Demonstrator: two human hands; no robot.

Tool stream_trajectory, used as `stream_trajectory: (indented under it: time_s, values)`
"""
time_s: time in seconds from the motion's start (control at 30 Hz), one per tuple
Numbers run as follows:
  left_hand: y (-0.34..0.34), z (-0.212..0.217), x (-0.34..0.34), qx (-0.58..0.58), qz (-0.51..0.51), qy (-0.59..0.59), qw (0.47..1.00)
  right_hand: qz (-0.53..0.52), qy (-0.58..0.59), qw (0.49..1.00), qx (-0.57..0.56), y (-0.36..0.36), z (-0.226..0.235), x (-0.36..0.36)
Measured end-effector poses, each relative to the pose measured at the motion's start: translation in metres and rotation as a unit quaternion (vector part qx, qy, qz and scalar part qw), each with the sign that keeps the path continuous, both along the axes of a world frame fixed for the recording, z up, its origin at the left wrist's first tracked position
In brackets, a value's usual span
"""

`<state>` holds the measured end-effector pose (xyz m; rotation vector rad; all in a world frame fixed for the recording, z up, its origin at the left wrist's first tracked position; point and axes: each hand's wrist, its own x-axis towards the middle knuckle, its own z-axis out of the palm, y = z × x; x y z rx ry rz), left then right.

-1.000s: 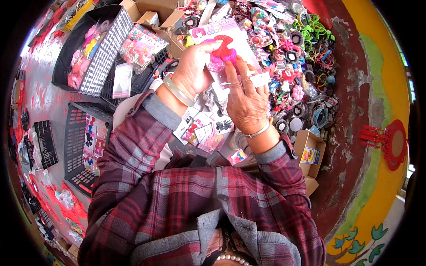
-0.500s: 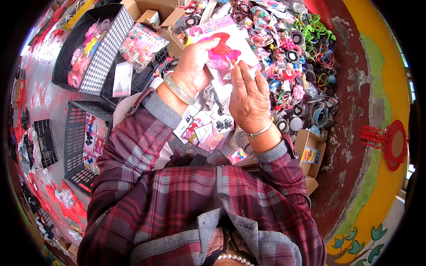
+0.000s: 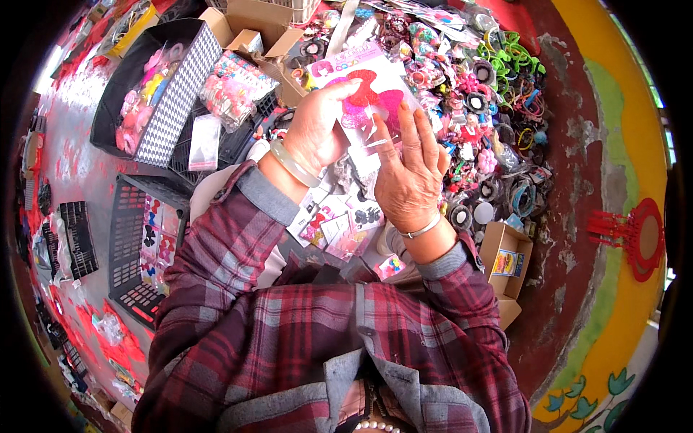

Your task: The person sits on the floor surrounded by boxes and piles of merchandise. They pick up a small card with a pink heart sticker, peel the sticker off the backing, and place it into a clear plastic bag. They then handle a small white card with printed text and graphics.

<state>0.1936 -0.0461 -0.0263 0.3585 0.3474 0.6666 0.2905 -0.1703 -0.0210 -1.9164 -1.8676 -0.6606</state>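
My left hand (image 3: 315,131) is closed on a white backing card (image 3: 395,75) with glittery bows on it, the thumb lying across its face. The upper bow (image 3: 364,86) is red and the lower one (image 3: 356,115) is bright pink. At the card's lower right, my right hand (image 3: 408,169) has its fingers stretched and spread over the edge; its thumb is hidden. A thin whitish strip shows by the index fingertip, too small to make out. Below the hands lie several small cards (image 3: 336,225) with bows and clips.
A heap of hair ties and clips (image 3: 469,108) spreads to the right, with green bands (image 3: 514,59) beyond. A black-and-white checked bin (image 3: 177,94), a cardboard box (image 3: 271,29) and a black crate (image 3: 126,238) stand left. A small open carton (image 3: 505,263) sits by my right arm.
My right hand's fingers have spread and lifted off the card's lower edge. More of the pink bow shows now. The left hand keeps its hold on the card.
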Motion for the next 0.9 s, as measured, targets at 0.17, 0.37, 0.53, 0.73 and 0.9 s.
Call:
stream_trajectory:
  time_s: [0.17,0.37,0.53,0.73,0.9]
  values:
    - [0.001,-0.005,0.0,0.035,0.031,0.004,0.999,0.022,0.015,1.0,-0.004,-0.001,-0.004,0.001]
    - [-0.001,-0.005,0.002,0.034,0.034,0.017,0.999,0.035,0.018,0.999,0.008,-0.001,-0.004,0.004]
    - [-0.003,-0.005,0.001,0.075,0.024,0.036,0.996,0.023,-0.017,1.0,-0.002,0.001,-0.005,0.004]
    - [-0.008,-0.002,0.0,0.089,0.02,0.058,0.994,0.008,-0.015,0.999,-0.043,0.0,-0.002,0.002]
    - [-0.007,-0.007,0.004,0.057,-0.004,0.034,0.998,-0.005,0.016,0.999,-0.038,0.0,-0.002,0.001]
